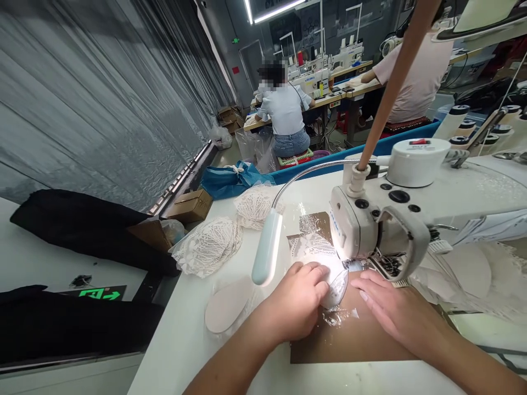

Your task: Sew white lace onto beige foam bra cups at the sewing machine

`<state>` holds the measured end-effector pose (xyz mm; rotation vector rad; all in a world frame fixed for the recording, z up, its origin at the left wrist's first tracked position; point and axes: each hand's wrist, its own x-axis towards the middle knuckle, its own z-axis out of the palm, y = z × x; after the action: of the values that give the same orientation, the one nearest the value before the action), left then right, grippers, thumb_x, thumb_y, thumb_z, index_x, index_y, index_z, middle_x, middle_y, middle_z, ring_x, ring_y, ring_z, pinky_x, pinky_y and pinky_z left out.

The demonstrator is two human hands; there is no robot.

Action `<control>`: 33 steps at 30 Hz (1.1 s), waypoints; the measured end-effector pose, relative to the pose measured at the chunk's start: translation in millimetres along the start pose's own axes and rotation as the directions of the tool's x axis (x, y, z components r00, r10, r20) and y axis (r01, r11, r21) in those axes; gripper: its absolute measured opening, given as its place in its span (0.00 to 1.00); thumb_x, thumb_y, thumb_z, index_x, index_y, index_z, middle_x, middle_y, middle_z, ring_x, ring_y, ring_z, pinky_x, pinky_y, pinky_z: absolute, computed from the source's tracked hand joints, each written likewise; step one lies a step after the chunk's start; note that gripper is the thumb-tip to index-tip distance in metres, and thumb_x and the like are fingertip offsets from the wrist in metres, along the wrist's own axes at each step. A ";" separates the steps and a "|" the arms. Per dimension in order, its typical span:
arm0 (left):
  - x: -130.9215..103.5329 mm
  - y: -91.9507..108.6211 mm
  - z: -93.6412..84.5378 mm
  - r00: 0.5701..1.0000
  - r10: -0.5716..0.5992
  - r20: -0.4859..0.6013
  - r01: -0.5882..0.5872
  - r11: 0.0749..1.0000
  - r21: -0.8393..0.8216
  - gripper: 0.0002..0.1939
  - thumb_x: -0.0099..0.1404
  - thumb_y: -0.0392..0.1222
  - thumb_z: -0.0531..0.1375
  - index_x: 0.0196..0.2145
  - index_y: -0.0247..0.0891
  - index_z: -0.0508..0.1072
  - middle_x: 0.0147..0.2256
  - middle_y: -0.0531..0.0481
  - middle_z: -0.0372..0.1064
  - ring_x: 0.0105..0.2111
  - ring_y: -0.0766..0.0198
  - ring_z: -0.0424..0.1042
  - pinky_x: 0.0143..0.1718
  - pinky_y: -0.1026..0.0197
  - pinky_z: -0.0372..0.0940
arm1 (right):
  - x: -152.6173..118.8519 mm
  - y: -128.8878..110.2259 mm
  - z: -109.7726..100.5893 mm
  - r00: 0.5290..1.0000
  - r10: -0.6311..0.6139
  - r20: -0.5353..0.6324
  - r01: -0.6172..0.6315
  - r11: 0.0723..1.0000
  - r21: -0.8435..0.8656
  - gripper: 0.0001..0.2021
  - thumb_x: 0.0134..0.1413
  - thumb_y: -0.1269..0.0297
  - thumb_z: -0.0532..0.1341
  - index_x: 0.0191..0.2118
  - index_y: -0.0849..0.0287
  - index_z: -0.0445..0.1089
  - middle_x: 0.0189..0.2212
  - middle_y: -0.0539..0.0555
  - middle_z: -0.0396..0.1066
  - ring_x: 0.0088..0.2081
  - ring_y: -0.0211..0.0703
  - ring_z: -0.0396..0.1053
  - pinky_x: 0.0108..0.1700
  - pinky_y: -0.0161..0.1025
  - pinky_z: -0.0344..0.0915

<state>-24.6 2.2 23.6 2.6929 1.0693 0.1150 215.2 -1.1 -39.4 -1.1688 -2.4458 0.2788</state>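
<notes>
Under the head of a white sewing machine (356,219) lies a white lace-covered pad (338,288), lit brightly by the lamp. My left hand (302,296) has its bent fingers pressed on this pad, its thumb and index hidden in part. To the right, my right hand (381,302) rests flat with fingers stretched out, close to the needle area and just beside the pad's edge. A brown sheet (349,343) covers the machine bed beneath both hands. The needle itself is hard to make out.
A gooseneck lamp (267,249) hangs left of the machine. Lace stacks (209,247) and a beige oval pad (228,307) lie on the white table (173,351). Thread cones (453,120) stand at right. Two people sit at machines beyond a blue cloth (234,178).
</notes>
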 end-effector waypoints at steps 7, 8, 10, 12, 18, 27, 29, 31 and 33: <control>15.6 -12.2 12.9 0.991 0.042 -0.126 -0.084 0.934 -0.348 0.12 0.69 0.38 0.50 0.31 0.37 0.70 0.40 0.45 0.74 0.44 0.59 0.70 0.52 0.56 0.62 | 0.3 -5.5 -1.0 0.999 0.009 -0.037 -0.006 0.998 0.068 0.17 0.61 0.71 0.49 0.48 0.53 0.71 0.40 0.57 0.75 0.37 0.47 0.74 0.35 0.41 0.70; 16.5 -13.1 13.5 0.990 0.042 -0.133 -0.090 0.923 -0.375 0.12 0.69 0.38 0.49 0.30 0.37 0.69 0.38 0.46 0.74 0.43 0.59 0.70 0.52 0.55 0.62 | 0.9 -6.7 -1.2 0.999 -0.003 -0.042 0.006 0.997 0.074 0.17 0.60 0.71 0.49 0.48 0.53 0.70 0.39 0.57 0.74 0.37 0.47 0.73 0.35 0.41 0.70; 16.9 -13.8 15.3 0.989 0.043 -0.141 -0.097 0.911 -0.401 0.12 0.68 0.37 0.50 0.29 0.37 0.69 0.35 0.46 0.74 0.42 0.58 0.71 0.53 0.54 0.62 | 2.3 -9.4 -2.3 0.999 -0.049 -0.016 0.050 0.995 0.087 0.17 0.60 0.72 0.50 0.49 0.54 0.70 0.39 0.56 0.73 0.36 0.46 0.72 0.36 0.40 0.68; 16.2 -14.0 17.4 0.989 0.039 -0.139 -0.094 0.905 -0.416 0.10 0.66 0.36 0.50 0.30 0.37 0.69 0.35 0.46 0.74 0.44 0.57 0.71 0.54 0.53 0.61 | 3.6 -12.0 -4.0 0.995 -0.099 0.034 0.095 0.990 0.100 0.17 0.59 0.73 0.50 0.50 0.54 0.69 0.37 0.55 0.72 0.36 0.44 0.71 0.36 0.40 0.67; 12.2 -15.9 18.2 0.994 0.023 -0.104 -0.066 0.899 -0.433 0.10 0.66 0.35 0.48 0.31 0.38 0.68 0.34 0.46 0.73 0.47 0.58 0.70 0.56 0.55 0.61 | 4.2 -12.9 -5.2 0.986 -0.143 0.083 0.133 0.984 0.117 0.14 0.59 0.73 0.52 0.44 0.54 0.71 0.34 0.54 0.71 0.35 0.43 0.70 0.36 0.39 0.66; 15.5 -7.4 41.4 0.962 -0.094 -0.257 0.011 0.952 -0.307 0.11 0.69 0.38 0.46 0.28 0.39 0.58 0.32 0.46 0.65 0.36 0.60 0.66 0.43 0.56 0.64 | 5.1 -14.4 -0.6 0.993 -0.102 0.063 0.097 0.992 0.077 0.16 0.57 0.75 0.50 0.46 0.54 0.70 0.36 0.55 0.70 0.33 0.43 0.69 0.34 0.39 0.65; 17.5 -7.5 44.3 0.960 -0.121 -0.251 0.040 0.951 -0.306 0.13 0.69 0.44 0.50 0.27 0.40 0.56 0.29 0.49 0.62 0.32 0.61 0.63 0.39 0.58 0.63 | 5.0 -14.5 -0.3 0.992 -0.093 0.085 0.087 0.994 0.071 0.13 0.58 0.75 0.50 0.39 0.56 0.70 0.34 0.54 0.68 0.31 0.43 0.68 0.32 0.39 0.64; 18.4 -9.0 44.0 0.964 -0.154 -0.215 0.077 0.941 -0.330 0.17 0.64 0.49 0.56 0.26 0.40 0.54 0.29 0.50 0.59 0.30 0.62 0.62 0.35 0.60 0.63 | 4.9 -14.0 -0.1 0.994 -0.075 0.075 0.068 0.994 0.089 0.12 0.58 0.75 0.49 0.35 0.56 0.69 0.32 0.54 0.68 0.30 0.42 0.67 0.32 0.38 0.64; 17.9 -11.3 41.9 0.972 -0.157 -0.175 0.086 0.929 -0.360 0.16 0.60 0.45 0.60 0.25 0.41 0.54 0.29 0.51 0.59 0.30 0.62 0.62 0.33 0.61 0.63 | 5.0 -13.3 -0.1 0.998 -0.062 0.034 0.057 0.992 0.117 0.13 0.59 0.74 0.49 0.37 0.56 0.69 0.32 0.54 0.69 0.31 0.41 0.68 0.32 0.38 0.65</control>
<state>-12.3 14.3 -20.1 2.3243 1.1455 0.5155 203.2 -5.5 -33.3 -1.0488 -2.4559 0.4220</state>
